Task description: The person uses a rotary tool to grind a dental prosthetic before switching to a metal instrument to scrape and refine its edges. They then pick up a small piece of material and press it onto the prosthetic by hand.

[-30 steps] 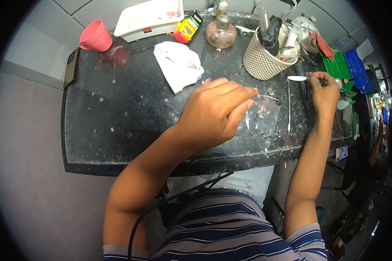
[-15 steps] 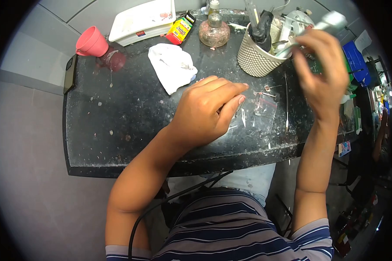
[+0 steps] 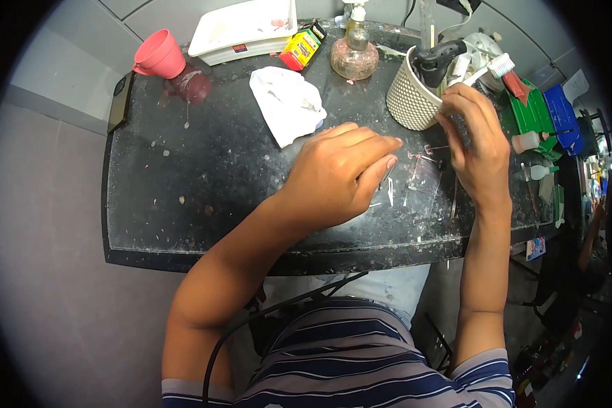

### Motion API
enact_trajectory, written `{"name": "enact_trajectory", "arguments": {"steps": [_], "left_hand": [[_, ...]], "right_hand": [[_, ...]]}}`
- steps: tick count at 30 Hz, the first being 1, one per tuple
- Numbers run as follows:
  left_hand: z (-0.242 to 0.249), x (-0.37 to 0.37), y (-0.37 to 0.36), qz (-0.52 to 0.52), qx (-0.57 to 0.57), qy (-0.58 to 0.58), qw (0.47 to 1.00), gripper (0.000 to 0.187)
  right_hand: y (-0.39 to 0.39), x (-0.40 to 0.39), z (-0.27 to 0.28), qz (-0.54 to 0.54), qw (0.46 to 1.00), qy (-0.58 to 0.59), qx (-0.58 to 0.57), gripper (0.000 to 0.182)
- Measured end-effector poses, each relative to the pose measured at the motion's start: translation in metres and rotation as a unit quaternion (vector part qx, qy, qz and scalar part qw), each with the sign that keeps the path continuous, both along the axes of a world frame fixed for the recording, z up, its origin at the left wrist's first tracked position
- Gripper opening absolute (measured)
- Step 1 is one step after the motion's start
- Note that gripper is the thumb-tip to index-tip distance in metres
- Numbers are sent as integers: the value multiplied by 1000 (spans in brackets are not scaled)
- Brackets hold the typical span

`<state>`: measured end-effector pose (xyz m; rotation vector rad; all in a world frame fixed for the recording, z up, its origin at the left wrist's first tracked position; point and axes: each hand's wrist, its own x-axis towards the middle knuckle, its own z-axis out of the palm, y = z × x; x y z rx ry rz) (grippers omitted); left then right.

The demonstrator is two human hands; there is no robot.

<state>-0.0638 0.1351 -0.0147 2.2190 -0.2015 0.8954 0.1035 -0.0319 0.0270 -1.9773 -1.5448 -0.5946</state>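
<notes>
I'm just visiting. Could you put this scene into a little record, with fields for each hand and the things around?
Left hand: curled above the desk; anything inside is hidden
Right hand: at the right side of the basket, near a white brush; grip unclear
Basket contents: several assorted items
Desk middle: crumpled white cloth
Far edge: white tray, box, jar
Left end: pink cup, phone
Right side: green bin, blue bin
</notes>
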Motion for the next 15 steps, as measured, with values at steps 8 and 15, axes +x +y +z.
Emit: {"name": "enact_trajectory", "arguments": {"steps": [8, 15], "left_hand": [[0, 1, -2, 1, 9, 6, 1000, 14], [-1, 1, -2, 2, 10, 7, 1000, 14]], "right_hand": [[28, 22, -9, -17, 999, -22, 29, 31], [73, 59, -6, -34, 996, -75, 20, 27]]}}
